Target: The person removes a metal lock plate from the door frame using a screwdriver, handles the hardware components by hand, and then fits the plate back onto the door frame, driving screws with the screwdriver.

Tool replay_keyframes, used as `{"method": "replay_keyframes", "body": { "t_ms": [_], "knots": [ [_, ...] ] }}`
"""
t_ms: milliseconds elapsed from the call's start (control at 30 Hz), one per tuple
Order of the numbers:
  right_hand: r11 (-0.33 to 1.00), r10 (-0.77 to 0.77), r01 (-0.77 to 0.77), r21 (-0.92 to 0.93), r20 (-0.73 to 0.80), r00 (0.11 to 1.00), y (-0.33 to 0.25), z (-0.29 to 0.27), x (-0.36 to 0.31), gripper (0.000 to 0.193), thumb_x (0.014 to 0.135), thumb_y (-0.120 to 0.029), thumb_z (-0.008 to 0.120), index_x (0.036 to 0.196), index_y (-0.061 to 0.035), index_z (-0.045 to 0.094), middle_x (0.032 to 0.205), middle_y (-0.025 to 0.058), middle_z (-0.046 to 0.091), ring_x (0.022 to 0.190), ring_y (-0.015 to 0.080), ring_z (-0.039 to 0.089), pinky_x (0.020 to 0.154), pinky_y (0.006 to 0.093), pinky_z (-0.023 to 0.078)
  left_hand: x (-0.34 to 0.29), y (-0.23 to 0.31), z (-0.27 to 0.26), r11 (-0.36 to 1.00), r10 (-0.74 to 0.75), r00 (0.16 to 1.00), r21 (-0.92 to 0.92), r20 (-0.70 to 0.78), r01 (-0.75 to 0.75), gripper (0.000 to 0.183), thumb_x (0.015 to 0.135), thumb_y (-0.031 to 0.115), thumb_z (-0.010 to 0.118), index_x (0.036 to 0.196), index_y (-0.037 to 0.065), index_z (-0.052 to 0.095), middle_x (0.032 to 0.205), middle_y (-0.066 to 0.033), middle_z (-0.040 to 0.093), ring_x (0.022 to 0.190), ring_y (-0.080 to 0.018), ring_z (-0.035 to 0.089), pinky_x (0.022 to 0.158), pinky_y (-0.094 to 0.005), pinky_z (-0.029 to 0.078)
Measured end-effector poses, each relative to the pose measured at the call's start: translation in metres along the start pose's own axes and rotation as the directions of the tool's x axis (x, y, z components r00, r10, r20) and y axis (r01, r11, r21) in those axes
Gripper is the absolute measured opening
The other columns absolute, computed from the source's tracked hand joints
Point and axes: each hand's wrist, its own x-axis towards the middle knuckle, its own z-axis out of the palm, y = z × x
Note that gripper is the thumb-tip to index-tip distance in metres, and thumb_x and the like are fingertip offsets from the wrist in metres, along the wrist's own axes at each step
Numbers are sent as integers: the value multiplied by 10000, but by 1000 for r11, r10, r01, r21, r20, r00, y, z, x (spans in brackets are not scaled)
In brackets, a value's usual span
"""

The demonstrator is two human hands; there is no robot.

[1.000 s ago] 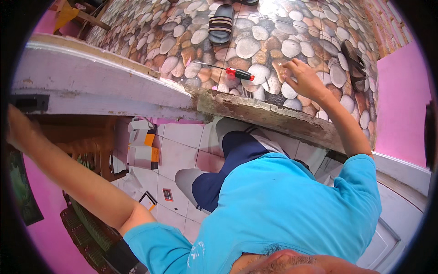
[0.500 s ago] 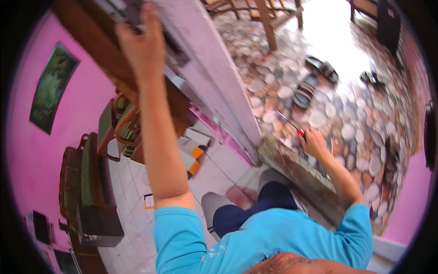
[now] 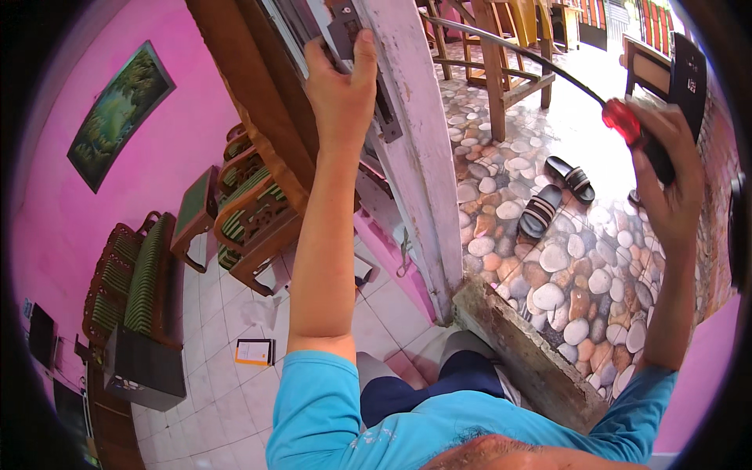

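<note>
While gripping a red-and-black screwdriver [image 3: 623, 123] in the right hand [image 3: 670, 164], closed around the handle, holds it raised above the pebble-patterned floor [image 3: 556, 257] and points its shaft leftward. Rests the left hand [image 3: 341, 98], parted between thumb and fingers, against a metal plate [image 3: 342, 35] beside the pale upright [image 3: 415, 141]; cannot tell whether pinching it or only touching. Has two striped sandals [image 3: 539, 213] ahead on the same floor.

a home, by the look of it: a carved wooden sofa [image 3: 114, 286] with green-striped cushions [image 3: 149, 278] at nine o'clock, a matching armchair [image 3: 258, 211] nearer the middle at nine, a framed painting [image 3: 119, 116] on the pink wall [image 3: 184, 137] at ten, and slide sandals [image 3: 540, 211] at three on a pebble-patterned floor [image 3: 552, 301].
</note>
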Motion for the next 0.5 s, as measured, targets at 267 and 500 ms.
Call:
{"method": "replay_keyframes", "body": {
  "t_ms": [267, 500],
  "knots": [
    [999, -29, 27, 26, 75, 997, -7, 18, 66, 393, 904, -60, 643, 1297, -56, 657, 1071, 77, 555, 933, 152, 570, 821, 247, 455, 2, -4, 2, 999, 20, 1000, 51, -18, -19, 495, 937, 414, 727, 1110, -19, 561, 890, -149, 735, 821, -242, 717, 773, -361, 548],
    [998, -53, 50, 48, 70, 996, -1, 21, 71, 382, 921, -39, 644, 1302, -66, 660, 1085, 58, 561, 939, 139, 579, 845, 255, 468, 1, 1, 2, 999, 10, 1000, 43, -13, -9, 492, 936, 406, 722, 1107, -25, 559, 863, -151, 730, 787, -248, 713, 752, -370, 548]
  ]
}}
